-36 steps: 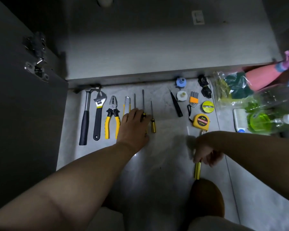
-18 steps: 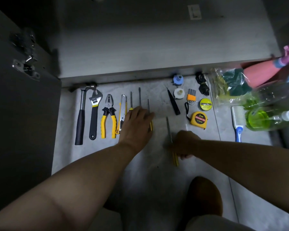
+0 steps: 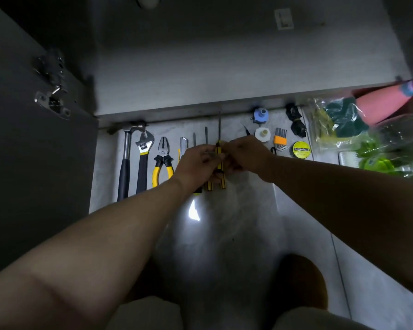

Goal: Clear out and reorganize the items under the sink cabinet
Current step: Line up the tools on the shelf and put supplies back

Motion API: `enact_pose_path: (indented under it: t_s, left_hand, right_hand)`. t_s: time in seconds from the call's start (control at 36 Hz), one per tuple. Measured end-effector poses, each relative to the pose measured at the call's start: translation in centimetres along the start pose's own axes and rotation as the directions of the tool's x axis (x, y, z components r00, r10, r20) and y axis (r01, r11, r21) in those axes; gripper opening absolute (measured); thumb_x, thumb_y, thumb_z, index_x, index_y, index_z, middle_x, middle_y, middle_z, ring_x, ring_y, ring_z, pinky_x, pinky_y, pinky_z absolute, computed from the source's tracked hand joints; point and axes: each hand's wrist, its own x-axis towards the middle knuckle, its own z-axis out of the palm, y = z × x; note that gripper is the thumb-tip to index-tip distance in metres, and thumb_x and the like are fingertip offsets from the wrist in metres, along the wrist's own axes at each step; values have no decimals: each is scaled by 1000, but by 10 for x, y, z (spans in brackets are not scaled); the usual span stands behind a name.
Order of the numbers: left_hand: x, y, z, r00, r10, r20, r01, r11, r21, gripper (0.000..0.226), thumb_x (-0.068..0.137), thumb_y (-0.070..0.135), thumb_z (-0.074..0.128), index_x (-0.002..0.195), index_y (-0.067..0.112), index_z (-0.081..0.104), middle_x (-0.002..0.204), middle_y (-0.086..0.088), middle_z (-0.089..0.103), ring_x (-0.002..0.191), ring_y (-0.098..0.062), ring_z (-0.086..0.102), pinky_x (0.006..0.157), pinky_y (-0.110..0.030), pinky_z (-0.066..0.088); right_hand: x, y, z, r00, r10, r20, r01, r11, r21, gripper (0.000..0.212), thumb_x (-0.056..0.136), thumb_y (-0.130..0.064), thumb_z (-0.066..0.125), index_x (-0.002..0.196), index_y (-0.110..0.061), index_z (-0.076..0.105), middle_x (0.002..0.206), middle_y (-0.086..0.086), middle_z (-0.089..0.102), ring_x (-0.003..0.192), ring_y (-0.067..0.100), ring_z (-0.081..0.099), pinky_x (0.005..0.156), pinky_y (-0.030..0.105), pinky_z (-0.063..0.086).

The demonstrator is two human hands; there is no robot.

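Note:
A long screwdriver with a yellow-and-black handle points its shaft toward the cabinet. My left hand and my right hand meet on its handle, fingers closed around it from both sides. It is above the row of tools on the floor: hammer, adjustable wrench, yellow pliers, utility knife and two thinner screwdrivers. Their handles stick out below my hands.
The cabinet floor lies beyond, its open door at the left. To the right are a blue fitting, hex keys, a tape roll, a bag of sponges, a pink spray bottle and a green bottle.
My right hand carried the long screwdriver from the floor at the right up to the tool row. My left hand lifted off the small screwdrivers and closed on its handle.

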Motion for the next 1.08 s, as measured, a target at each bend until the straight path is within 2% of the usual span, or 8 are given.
enact_pose_path:
  t_s: [0.11,0.25,0.33,0.5,0.72,0.81,0.92,1.08]
  left_hand:
    - [5,0,-6,1000,-3,1,3,997,71,16,94,15,71,98,29,65,99,-17,75,76,-29,76,70,-37,65]
    - [10,-12,-4,996,31,-84,-15,984,176,19,92,15,73,103,25,61,95,-15,73,70,-27,76,65,-36,64]
    - [11,-21,-1,991,66,-114,-35,968,249,18,92,13,72,103,23,60,97,-8,69,81,-25,75,63,-33,64]
    - [4,-29,12,970,195,-141,-106,873,476,21,89,25,73,104,19,59,81,13,63,81,-12,66,73,-39,58]
    - [-3,-31,43,959,224,-174,-87,817,570,23,89,27,74,94,11,58,79,-5,64,76,-21,62,61,-33,43]
    - [-5,-34,48,958,222,-179,-84,818,569,19,91,23,71,97,8,60,88,-9,66,85,-27,65,72,-41,52]
    - [-8,-35,50,964,214,-157,-97,835,541,25,90,19,71,108,5,61,101,-11,68,97,-28,66,82,-44,54]
    - [-12,-36,35,967,221,-123,-123,837,534,24,87,20,74,107,12,64,93,-1,68,90,-21,67,70,-35,53]
  right_hand:
    - [9,12,1,996,-52,-75,26,949,-314,38,103,-34,51,74,-13,64,71,5,62,71,20,61,74,36,53]
    - [11,30,17,999,22,-48,-50,669,-742,23,87,-42,62,78,-21,61,82,1,65,75,20,65,72,37,59]
    - [11,41,30,999,18,-36,-40,585,-810,40,80,-63,64,77,-23,57,79,0,62,71,17,61,68,33,56]
    - [7,42,36,994,73,-85,-112,616,-780,32,81,-48,67,70,-24,47,77,0,59,65,17,55,59,28,46]
    - [-10,44,2,973,-72,-218,-157,488,-859,17,94,-27,56,95,-12,65,87,7,62,87,29,68,75,40,58]
    - [-7,44,-3,977,-91,-195,-104,591,-800,22,98,-31,53,94,-12,65,94,11,67,86,29,67,75,41,58]
    - [-3,34,5,998,27,-56,-44,944,-328,44,99,-44,55,90,-3,68,85,17,69,79,30,68,74,42,57]
    - [3,32,13,995,100,-16,-101,972,-210,40,96,-39,65,93,1,69,80,18,73,65,25,72,62,33,60]
